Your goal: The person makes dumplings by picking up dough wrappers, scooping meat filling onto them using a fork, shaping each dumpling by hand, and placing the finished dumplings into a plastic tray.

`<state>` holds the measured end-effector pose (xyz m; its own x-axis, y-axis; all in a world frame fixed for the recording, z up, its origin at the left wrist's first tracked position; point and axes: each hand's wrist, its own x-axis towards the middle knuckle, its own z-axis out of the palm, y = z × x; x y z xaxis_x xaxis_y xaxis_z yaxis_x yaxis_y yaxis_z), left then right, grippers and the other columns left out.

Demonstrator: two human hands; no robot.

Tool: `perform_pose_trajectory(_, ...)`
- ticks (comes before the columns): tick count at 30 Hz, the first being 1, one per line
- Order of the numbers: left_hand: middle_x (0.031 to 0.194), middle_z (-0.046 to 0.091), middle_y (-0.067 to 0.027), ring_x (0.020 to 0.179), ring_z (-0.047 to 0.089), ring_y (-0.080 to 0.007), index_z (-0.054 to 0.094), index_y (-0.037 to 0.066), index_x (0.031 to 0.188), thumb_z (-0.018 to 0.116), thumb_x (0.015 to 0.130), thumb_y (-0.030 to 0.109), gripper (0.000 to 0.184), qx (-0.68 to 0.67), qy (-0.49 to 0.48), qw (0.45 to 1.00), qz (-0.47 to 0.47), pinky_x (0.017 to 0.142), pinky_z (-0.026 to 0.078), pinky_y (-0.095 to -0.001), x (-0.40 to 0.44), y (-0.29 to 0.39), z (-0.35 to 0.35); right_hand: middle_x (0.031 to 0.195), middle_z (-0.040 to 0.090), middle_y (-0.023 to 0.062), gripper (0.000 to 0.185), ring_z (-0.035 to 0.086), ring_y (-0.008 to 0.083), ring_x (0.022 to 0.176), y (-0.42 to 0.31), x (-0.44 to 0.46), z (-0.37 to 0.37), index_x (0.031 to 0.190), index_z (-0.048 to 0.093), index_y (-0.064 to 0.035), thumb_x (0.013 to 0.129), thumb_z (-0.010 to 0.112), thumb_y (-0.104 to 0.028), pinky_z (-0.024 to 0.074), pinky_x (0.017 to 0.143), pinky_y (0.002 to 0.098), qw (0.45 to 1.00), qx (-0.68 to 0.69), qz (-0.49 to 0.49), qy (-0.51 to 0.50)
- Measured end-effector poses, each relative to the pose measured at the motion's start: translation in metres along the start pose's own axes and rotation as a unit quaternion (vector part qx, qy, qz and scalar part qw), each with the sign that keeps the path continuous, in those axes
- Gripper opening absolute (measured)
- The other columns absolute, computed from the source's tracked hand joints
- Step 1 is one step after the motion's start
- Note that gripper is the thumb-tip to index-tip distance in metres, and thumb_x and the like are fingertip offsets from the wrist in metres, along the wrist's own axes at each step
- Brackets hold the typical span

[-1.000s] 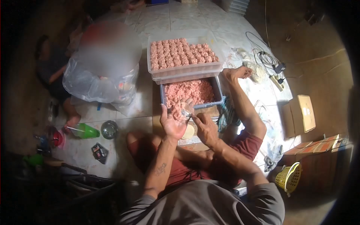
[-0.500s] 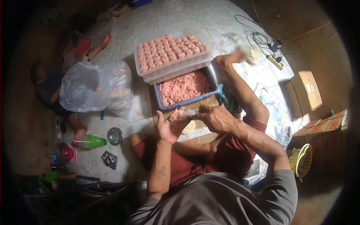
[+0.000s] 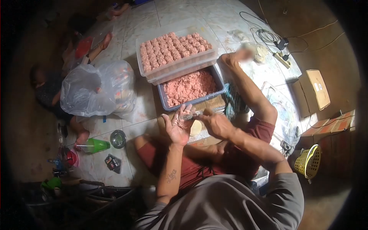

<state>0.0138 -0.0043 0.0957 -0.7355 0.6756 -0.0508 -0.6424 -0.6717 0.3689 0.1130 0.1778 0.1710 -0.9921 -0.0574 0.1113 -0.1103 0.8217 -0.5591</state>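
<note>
My left hand (image 3: 179, 126) is palm up with the fingers stretched out, its palm and fingers smeared with pale pink. Against its fingers lies the head of a metal spoon-like utensil (image 3: 186, 114), whose exact shape is hard to make out. My right hand (image 3: 216, 123) is closed around the handle. Just beyond both hands, a blue-grey tub (image 3: 191, 102) contains minced pink meat (image 3: 188, 88). Under my hands sits a stack of pale round wrappers (image 3: 196, 128), partly hidden. Stacked clear trays (image 3: 184, 61) rest over the tub's far part, the top one filled with rows of meat portions (image 3: 172, 48).
On the left are a plastic bag (image 3: 96, 90), a green cup (image 3: 98, 145) and a glass ashtray (image 3: 118, 139). Another person (image 3: 48, 90) sits beyond the bag. A yellow basket (image 3: 308, 163), boxes (image 3: 333, 130) and coiled cables (image 3: 266, 37) lie to the right.
Both hands have shifted slightly right. The left fingers have straightened upward, and the pink lump seen on them earlier is less visible behind the utensil.
</note>
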Motion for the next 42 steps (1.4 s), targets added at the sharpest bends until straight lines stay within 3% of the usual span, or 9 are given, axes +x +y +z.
perform_pose_trajectory(14, 0.156, 0.035, -0.0281, 0.147, 0.032, -0.0430, 0.032, -0.010, 0.150, 0.039, 0.097, 0.071, 0.097, -0.135, 0.115, 0.979, -0.102, 0.123, 0.025, -0.0540, -0.006, 0.020, 0.001, 0.100, 0.064, 0.0167, 0.043, 0.065, 0.0423, 0.089, 0.012, -0.013, -0.004, 0.127, 0.066, -0.0186, 0.089, 0.054, -0.004, 0.0538, 0.070, 0.0490, 0.998, 0.013, 0.007, -0.056)
perform_pose_trajectory(16, 0.136, 0.058, -0.0248, 0.126, 0.057, -0.0359, 0.043, -0.008, 0.143, 0.040, 0.098, 0.070, 0.090, -0.056, 0.112, 0.989, -0.078, 0.107, 0.047, -0.0525, -0.009, 0.020, -0.010, 0.101, 0.064, 0.0170, 0.035, 0.066, 0.0427, 0.090, 0.002, -0.012, -0.016, 0.123, 0.067, -0.0153, 0.091, 0.055, -0.007, 0.0536, 0.071, 0.0486, 0.999, 0.044, 0.000, -0.006)
perform_pose_trajectory(19, 0.106, 0.066, -0.0141, 0.098, 0.067, -0.0260, 0.051, 0.008, 0.137, 0.038, 0.100, 0.068, 0.072, 0.089, 0.125, 0.988, -0.009, 0.088, 0.057, -0.0510, -0.004, 0.007, -0.019, 0.100, 0.070, 0.0213, 0.032, 0.067, 0.0304, 0.088, -0.001, -0.003, 0.000, 0.118, 0.066, 0.0010, 0.097, 0.065, -0.023, 0.0533, 0.078, 0.0397, 0.950, 0.274, 0.148, 0.035)
perform_pose_trajectory(25, 0.139, 0.054, -0.0171, 0.129, 0.054, -0.0256, 0.036, 0.003, 0.153, 0.041, 0.103, 0.059, 0.075, 0.147, -0.025, 0.978, -0.147, 0.108, 0.045, -0.0441, -0.027, 0.050, 0.060, 0.096, 0.070, 0.0076, 0.036, 0.064, 0.0134, 0.088, -0.026, 0.015, -0.012, 0.115, 0.067, 0.0048, 0.094, 0.075, -0.023, 0.0516, 0.079, 0.0284, 0.819, 0.557, 0.121, -0.066)
perform_pose_trajectory(28, 0.125, 0.065, -0.0129, 0.108, 0.068, -0.0266, 0.053, -0.002, 0.136, 0.060, 0.098, 0.013, 0.042, 0.287, -0.116, 0.936, -0.166, 0.097, 0.054, -0.0405, -0.021, 0.034, 0.006, 0.094, 0.069, 0.0069, 0.037, 0.062, 0.0116, 0.088, -0.044, 0.032, -0.045, 0.111, 0.066, 0.0049, 0.092, 0.078, -0.025, 0.0509, 0.078, 0.0285, 0.791, 0.590, 0.068, -0.145)
perform_pose_trajectory(30, 0.114, 0.068, -0.0091, 0.105, 0.068, -0.0226, 0.060, -0.001, 0.125, 0.064, 0.095, 0.011, 0.032, 0.466, -0.153, 0.871, -0.037, 0.094, 0.055, -0.0369, -0.023, 0.031, 0.020, 0.094, 0.068, 0.0072, 0.035, 0.062, 0.0127, 0.090, -0.045, 0.040, -0.043, 0.112, 0.064, 0.0063, 0.096, 0.073, -0.023, 0.0512, 0.076, 0.0302, 0.922, 0.385, -0.002, -0.031)
perform_pose_trajectory(33, 0.103, 0.072, -0.0086, 0.098, 0.069, -0.0167, 0.070, 0.003, 0.107, 0.069, 0.086, 0.004, 0.022, 0.707, -0.086, 0.686, 0.147, 0.089, 0.055, -0.0318, -0.019, 0.041, 0.048, 0.085, 0.060, 0.0024, 0.030, 0.051, 0.0089, 0.081, -0.039, 0.034, -0.038, 0.111, 0.065, 0.0051, 0.104, 0.060, -0.024, 0.0447, 0.070, 0.0272, 0.902, 0.419, 0.081, 0.067)
perform_pose_trajectory(38, 0.088, 0.070, -0.0018, 0.076, 0.065, -0.0115, 0.071, 0.001, 0.097, 0.080, 0.084, 0.009, 0.017, 0.401, 0.094, 0.905, 0.106, 0.071, 0.053, -0.0288, -0.006, 0.033, 0.038, 0.077, 0.056, -0.0045, 0.018, 0.048, 0.0053, 0.068, -0.014, -0.020, 0.032, 0.105, 0.068, -0.0057, 0.104, 0.059, -0.021, 0.0376, 0.061, 0.0218, 0.800, 0.554, 0.224, 0.048)
perform_pose_trajectory(42, 0.099, 0.069, -0.0011, 0.088, 0.064, -0.0150, 0.068, 0.001, 0.109, 0.086, 0.083, 0.024, 0.039, 0.468, 0.085, 0.877, 0.071, 0.083, 0.053, -0.0311, -0.009, 0.032, 0.052, 0.079, 0.058, 0.0018, 0.015, 0.054, 0.0120, 0.066, -0.015, -0.027, 0.049, 0.107, 0.066, -0.0010, 0.103, 0.058, -0.013, 0.0415, 0.059, 0.0256, 0.788, 0.579, 0.202, 0.053)
